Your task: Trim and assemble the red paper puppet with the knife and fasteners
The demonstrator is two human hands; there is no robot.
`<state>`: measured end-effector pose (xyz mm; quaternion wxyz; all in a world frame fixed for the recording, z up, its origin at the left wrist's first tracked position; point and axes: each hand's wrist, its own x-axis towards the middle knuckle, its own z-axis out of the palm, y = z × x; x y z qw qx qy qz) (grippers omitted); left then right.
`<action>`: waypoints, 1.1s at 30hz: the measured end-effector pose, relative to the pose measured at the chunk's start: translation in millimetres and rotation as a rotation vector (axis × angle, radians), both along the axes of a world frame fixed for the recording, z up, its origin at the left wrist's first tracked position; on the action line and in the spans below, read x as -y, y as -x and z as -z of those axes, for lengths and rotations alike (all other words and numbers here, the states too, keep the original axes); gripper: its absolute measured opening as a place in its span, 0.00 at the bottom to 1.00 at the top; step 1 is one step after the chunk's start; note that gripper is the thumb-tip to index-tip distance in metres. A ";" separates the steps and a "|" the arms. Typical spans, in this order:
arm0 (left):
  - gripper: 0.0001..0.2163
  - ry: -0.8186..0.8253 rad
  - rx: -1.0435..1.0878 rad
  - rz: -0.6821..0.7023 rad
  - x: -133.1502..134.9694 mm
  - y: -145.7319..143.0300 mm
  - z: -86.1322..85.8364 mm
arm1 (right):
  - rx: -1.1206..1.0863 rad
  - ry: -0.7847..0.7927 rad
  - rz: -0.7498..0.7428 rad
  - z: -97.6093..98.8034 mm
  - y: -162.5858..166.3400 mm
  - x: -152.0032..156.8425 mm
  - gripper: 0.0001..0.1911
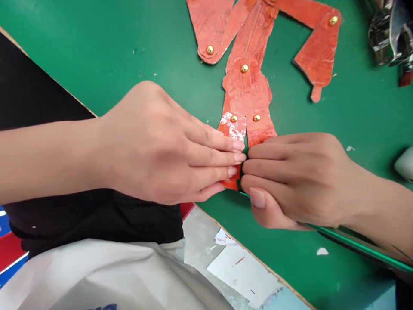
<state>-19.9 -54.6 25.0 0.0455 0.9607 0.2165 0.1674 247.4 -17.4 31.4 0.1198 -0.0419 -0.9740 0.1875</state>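
A flat orange-red jointed paper puppet (248, 82) lies on the green table (97, 51), its parts joined by gold brads. My left hand (167, 146) presses its fingers down on the puppet's left leg (232, 127), which carries a patch of shiny foil. My right hand (290, 176) meets it fingertip to fingertip and covers the lower part of the right leg (260, 129). A green stick (364, 249) runs out from under my right hand toward the lower right. What the fingers pinch underneath is hidden.
Crumpled silver foil (387, 30) sits at the top right corner. A white object (405, 163) shows at the right edge. White paper scraps (245, 271) lie on the floor below the table edge. My black shirt and light trousers fill the lower left.
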 end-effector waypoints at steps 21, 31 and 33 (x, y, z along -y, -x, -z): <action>0.20 -0.023 -0.031 0.040 -0.6 6.3 0.5 | -0.030 0.043 0.035 0.4 1.7 1.6 0.19; 0.19 -0.031 -0.007 0.061 -3.1 5.2 -0.3 | -0.027 0.034 0.031 -0.3 2.4 0.7 0.19; 0.19 -0.034 0.012 0.063 -3.4 4.6 -0.9 | -0.010 0.028 0.036 -2.1 3.3 1.7 0.20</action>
